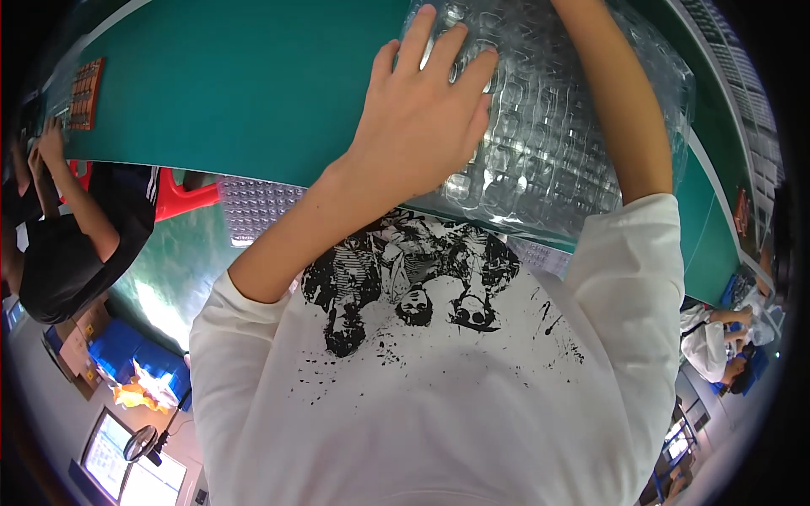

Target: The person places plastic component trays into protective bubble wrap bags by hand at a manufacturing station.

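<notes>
the person's left hand [422, 118] lies flat on a sheet of clear bubble wrap [557, 143], fingers [439, 51] spread wide and pressing down rather than gripping anything. the right hand is out of view past the top edge; only its forearm [620, 110] shows, lying across the right part of the wrap, so one cannot tell how its fingers stand or whether they hold something.

the bubble wrap sits at the near edge of the green tabletop [236, 84], to the right of its middle, and its near part hangs over the edge toward the person's white printed shirt [422, 396].

what could go wrong: the overhanging part looks likely to drag the sheet off the edge if the flat palm lifts, since nothing clamps it. pressing hard with the palm could also burst bubbles, and the smooth plastic may slide on the tabletop under a sideways push.

containers: blue bins [135, 358] stand on the floor at the near left, with crumpled orange and white material beside them; what is inside the bins cannot be made out. a reddish tray [86, 91] of small parts lies on the far left of the tabletop, near another person's hand [51, 143].
</notes>
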